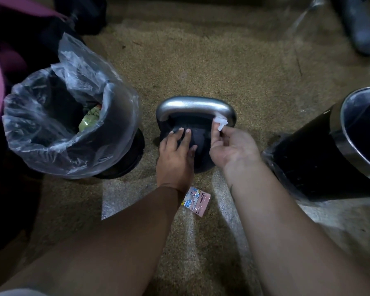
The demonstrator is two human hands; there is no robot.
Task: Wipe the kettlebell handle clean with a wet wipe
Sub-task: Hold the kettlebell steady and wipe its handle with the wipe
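A dark kettlebell [201, 144] stands on the speckled floor, its silver handle [192, 105] arching across the top. My left hand [176, 154] lies flat on the kettlebell's body, fingers spread. My right hand [229, 146] pinches a small white wet wipe [220, 121] and presses it against the right bend of the handle.
A bin lined with a clear plastic bag [73, 116] stands at the left, with some rubbish inside. A black bin with a metal rim [338, 146] stands at the right. A pink wipe sachet [195, 200] lies on bubble wrap [226, 210] near my wrists.
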